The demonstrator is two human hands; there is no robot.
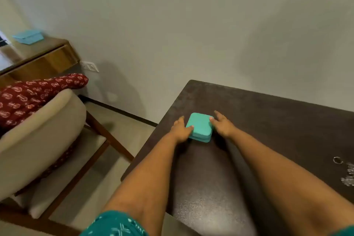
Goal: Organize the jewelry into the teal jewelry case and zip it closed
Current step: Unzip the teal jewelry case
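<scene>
— What did the two hands do at that moment?

— I saw my left hand [181,128] on the left side of the teal jewelry case [200,127], with its thumb lying on the lid. My right hand [222,125] was on the right side, its thumb at the far right corner of the lid. Both hands pressed against the case from the two sides, so each grip was closed on it. The other fingers I could not see well.

— And the case itself?

— It was closed and lay flat on the dark bench [268,120], near the far left corner of it. If the zipper was fully shut, I could not tell.

— Where was the jewelry?

— At the right edge of the bench, well apart from the case. There was one silver ring [337,160] and, just beside it, a small pile of shiny jewelry [349,176], too blurred to name.

— Anything else around?

— To the left of the bench stood a beige armchair [38,136] with a red patterned cloth [34,92] over it. Behind it was a wooden side table [47,59] with a light blue box [28,36] on top.
</scene>
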